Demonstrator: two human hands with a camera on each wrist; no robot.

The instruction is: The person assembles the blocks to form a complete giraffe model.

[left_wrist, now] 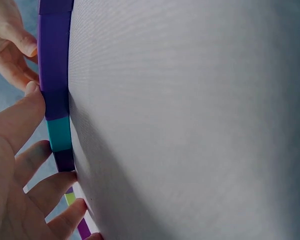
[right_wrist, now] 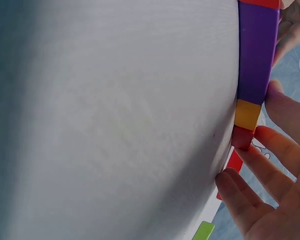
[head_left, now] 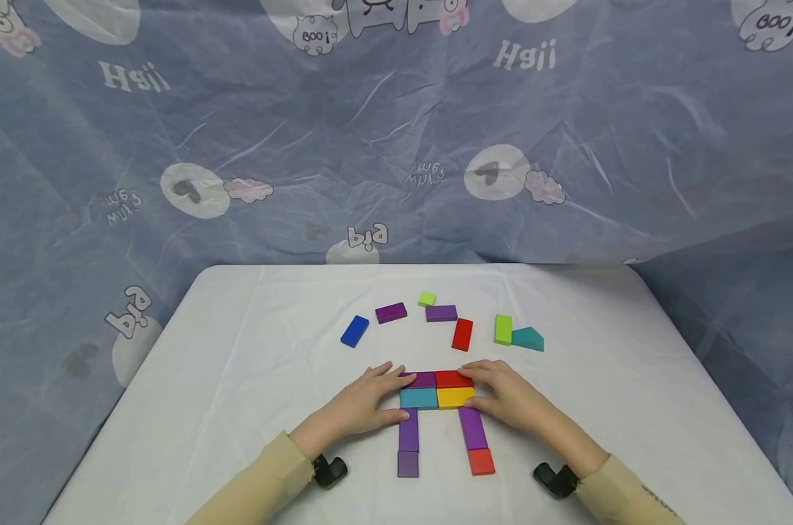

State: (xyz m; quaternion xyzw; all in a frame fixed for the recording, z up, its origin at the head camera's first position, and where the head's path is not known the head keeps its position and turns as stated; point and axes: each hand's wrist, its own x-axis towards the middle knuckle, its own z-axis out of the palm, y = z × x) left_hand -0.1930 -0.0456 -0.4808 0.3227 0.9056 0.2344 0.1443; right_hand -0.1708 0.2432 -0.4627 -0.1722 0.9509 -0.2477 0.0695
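Block rectangle (head_left: 429, 396) lies between left hand (head_left: 372, 399) and right hand (head_left: 509, 396).

The person wears long sleeves of plain tan cloth. The left sleeve (head_left: 259, 477), toward the left edge of the desk (head_left: 193, 350), is softly creased and ends in a straight hem on the forearm. The right sleeve (head_left: 622, 492), toward the right edge, matches it in colour and bears a small dark marking (head_left: 659, 499), too small to read. Beside each hem sits a glossy black device, the left one (head_left: 329, 472) and the right one (head_left: 557, 481) both compact, with a rounded lobe. The left hand (head_left: 375, 397) and right hand (head_left: 504, 394) are bare.
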